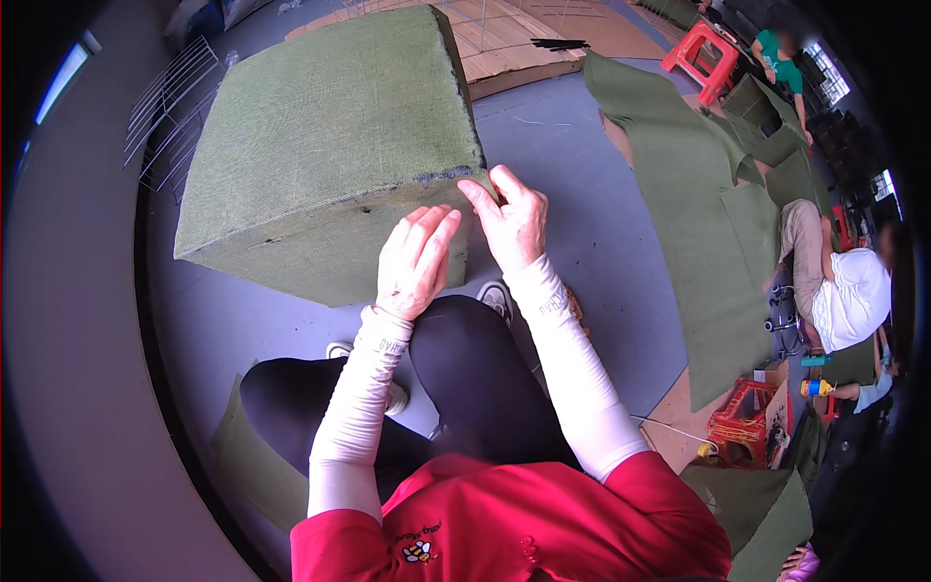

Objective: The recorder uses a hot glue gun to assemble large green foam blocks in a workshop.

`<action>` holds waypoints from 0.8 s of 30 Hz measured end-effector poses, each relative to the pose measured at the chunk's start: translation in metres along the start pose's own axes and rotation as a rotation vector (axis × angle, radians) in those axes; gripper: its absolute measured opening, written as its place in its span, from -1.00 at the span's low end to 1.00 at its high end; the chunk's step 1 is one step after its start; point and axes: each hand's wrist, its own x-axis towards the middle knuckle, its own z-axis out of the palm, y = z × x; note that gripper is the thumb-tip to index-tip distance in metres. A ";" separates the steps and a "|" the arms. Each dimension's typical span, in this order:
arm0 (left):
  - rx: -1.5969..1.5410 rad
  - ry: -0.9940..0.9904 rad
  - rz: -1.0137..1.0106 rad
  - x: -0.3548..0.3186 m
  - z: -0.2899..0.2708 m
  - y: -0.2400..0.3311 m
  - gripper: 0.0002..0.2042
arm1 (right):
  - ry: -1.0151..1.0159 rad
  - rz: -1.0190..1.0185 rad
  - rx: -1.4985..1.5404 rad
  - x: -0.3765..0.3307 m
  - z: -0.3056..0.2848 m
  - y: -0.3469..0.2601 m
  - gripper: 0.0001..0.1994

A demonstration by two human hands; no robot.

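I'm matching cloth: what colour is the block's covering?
The covering is green, best seen in the head view.

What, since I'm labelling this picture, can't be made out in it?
All in the head view:
Left hand: palm hidden by its own back; contact with the block unclear.
Right hand: some fingertips hidden by the curled hand, so its grip is unclear.
Green block: back and underside hidden by its top and near side.
Dark strips: too small to identify.
Purple sleeve: cut off by the lower edge.
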 end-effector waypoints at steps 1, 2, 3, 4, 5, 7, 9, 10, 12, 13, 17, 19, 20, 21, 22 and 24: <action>0.042 -0.020 0.043 0.001 -0.001 0.000 -0.49 | 0.001 -0.002 -0.001 0.001 -0.001 0.000 -0.62; 0.042 -0.018 0.044 0.000 -0.001 0.000 -0.49 | -0.006 -0.022 -0.019 0.002 -0.002 0.001 -0.64; 0.050 -0.033 0.038 -0.002 -0.001 0.000 -0.49 | -0.012 -0.040 -0.036 0.002 -0.002 0.001 -0.65; 0.058 -0.049 0.032 -0.003 -0.001 0.000 -0.50 | -0.009 -0.040 -0.036 0.002 -0.002 0.002 -0.65; 0.057 -0.049 0.035 -0.003 -0.001 0.000 -0.50 | -0.024 -0.046 -0.056 0.002 -0.003 0.004 -0.67; 0.080 -0.077 0.072 -0.001 -0.002 0.001 -0.50 | -0.040 -0.055 -0.070 0.003 -0.004 0.002 -0.68; 0.106 -0.120 0.087 0.004 -0.001 0.004 -0.48 | -0.043 -0.071 -0.101 0.002 -0.008 -0.002 -0.71; 0.128 -0.163 0.100 0.006 0.000 0.004 -0.47 | -0.044 -0.072 -0.100 0.002 -0.009 -0.005 -0.71; 0.096 -0.136 0.074 0.006 0.003 0.002 -0.46 | -0.014 -0.097 -0.195 0.001 -0.010 -0.010 -0.73; 0.062 -0.109 0.049 0.006 0.005 0.001 -0.46 | -0.013 -0.097 -0.197 -0.001 -0.008 -0.011 -0.73; -0.031 -0.075 -0.061 0.001 0.008 0.000 -0.47 | 0.038 -0.094 -0.227 -0.009 -0.002 -0.011 -0.76; -0.127 0.012 -0.137 0.010 0.002 0.003 -0.49 | 0.059 -0.036 -0.210 -0.010 -0.002 -0.016 -0.77; -0.039 0.071 -0.060 0.016 -0.003 0.003 -0.49 | 0.064 -0.035 -0.210 -0.010 -0.001 -0.017 -0.77; 0.042 0.078 -0.022 0.022 -0.009 0.001 -0.49 | 0.093 -0.056 -0.203 -0.009 0.001 -0.016 -0.78; 0.081 0.061 -0.017 0.033 -0.014 0.004 -0.50 | 0.118 -0.069 -0.203 -0.010 0.003 -0.013 -0.79; 0.060 -0.007 -0.022 0.064 -0.021 0.003 -0.50 | 0.131 -0.053 -0.197 -0.009 0.006 -0.012 -0.80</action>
